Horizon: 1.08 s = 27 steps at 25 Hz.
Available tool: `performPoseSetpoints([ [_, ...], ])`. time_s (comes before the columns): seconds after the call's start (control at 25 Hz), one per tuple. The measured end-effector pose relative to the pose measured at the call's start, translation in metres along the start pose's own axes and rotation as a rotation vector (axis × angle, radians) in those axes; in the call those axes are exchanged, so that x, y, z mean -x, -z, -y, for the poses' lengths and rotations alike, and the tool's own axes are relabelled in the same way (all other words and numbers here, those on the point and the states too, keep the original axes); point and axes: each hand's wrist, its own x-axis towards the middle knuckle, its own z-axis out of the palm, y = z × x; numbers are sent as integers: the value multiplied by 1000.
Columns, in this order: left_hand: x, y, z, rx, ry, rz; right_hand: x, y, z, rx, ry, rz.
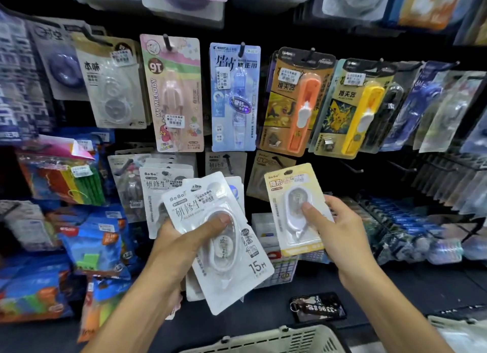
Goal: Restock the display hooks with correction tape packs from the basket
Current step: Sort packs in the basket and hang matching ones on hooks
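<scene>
Left hand (184, 236): closed on white correction tape packs (224, 236), fanned, slippery.
Right hand (340, 229): pinches yellow correction tape pack (295, 208); light, stiff card.
Hold: the blister, hang-hole free for the hook (274, 160).

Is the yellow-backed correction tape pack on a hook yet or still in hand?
In hand. The right hand grips the yellow pack, thumb on its blister, below the matching hook; its hang hole is empty.

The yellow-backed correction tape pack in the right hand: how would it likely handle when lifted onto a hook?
The yellow pack is probably light: the right hand holds it upright with only a thumb on its blister. Its flat card back looks fairly stiff, with no visible sag. The glossy blister may be slippery, so the stack of white packs fanned in the left hand could slide apart.
</scene>
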Motion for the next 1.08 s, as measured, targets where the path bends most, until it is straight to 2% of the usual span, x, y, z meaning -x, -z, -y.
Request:
performPoseSetpoints([
  [0.16,-1,-3,5,-22,34,-17,0,-4,-4,-163,-257,-34],
  [0.24,-1,-6,5,-24,26,-22,11,-9,-7,-108,-266,-11],
  [0.28,-1,-7,5,-27,15,-22,19,-15,-7,-85,-211,59],
  [0.4,-1,-14,6,-35,-18,-30,47,-41,-2,-80,-94,456],
  [0.48,1,-15,5,-21,9,-10,56,-52,-5,-110,-86,518],
  [0.6,3,-12,2,-11,70,62,50,-48,-3,-297,-136,346],
  [0.72,3,-6,-1,-1,46,24,31,-30,1,-272,-122,111],
  [0.84,2,-3,-4,-1,19,-14,14,-12,-3,-218,-155,-21],
  [0.92,2,-1,-4,4,6,-29,11,-5,-7,-127,-167,-67],
  [1.08,-1,-1,-2,14,-19,-57,15,-1,-11,-121,-130,-29],
])
